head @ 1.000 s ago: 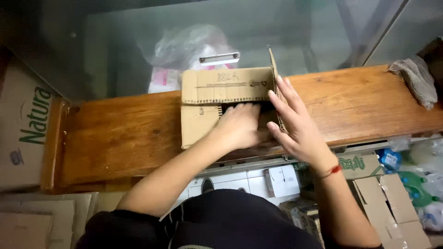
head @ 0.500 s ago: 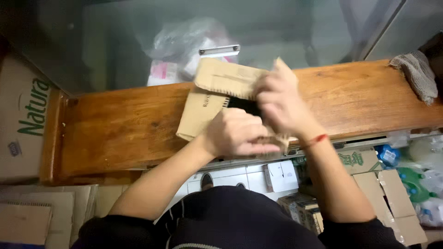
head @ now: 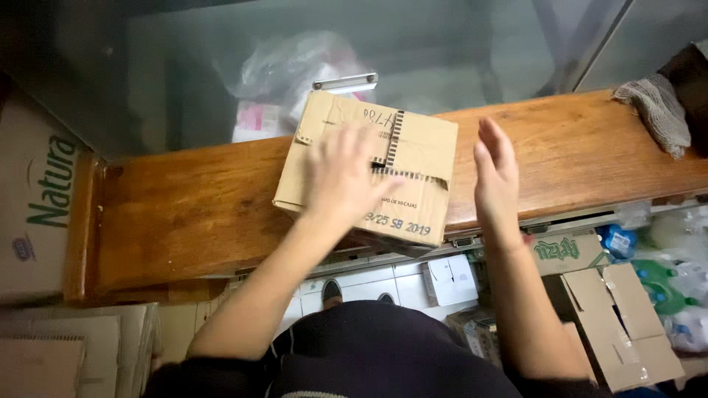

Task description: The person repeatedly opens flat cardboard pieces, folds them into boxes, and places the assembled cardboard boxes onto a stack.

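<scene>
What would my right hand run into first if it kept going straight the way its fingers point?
The right hand points away across the wooden counter, beside the cardboard box. Probably only the counter's far edge, then the glass; depth is unclear.

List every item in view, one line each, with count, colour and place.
cardboard box: one, brown, flaps shut, on the wooden counter, front edge past the counter's edge
wooden counter: one, reddish brown, runs left to right
glass case: one, greyish, behind the counter
plastic bag: one, clear, inside the case
cloth: one, grey, counter's right end
large carton: one, brown, far left
flattened cartons: several, brown, floor at right
small white boxes: a few, under the counter
left hand: flat on the box top
right hand: open, just right of the box, not touching
</scene>
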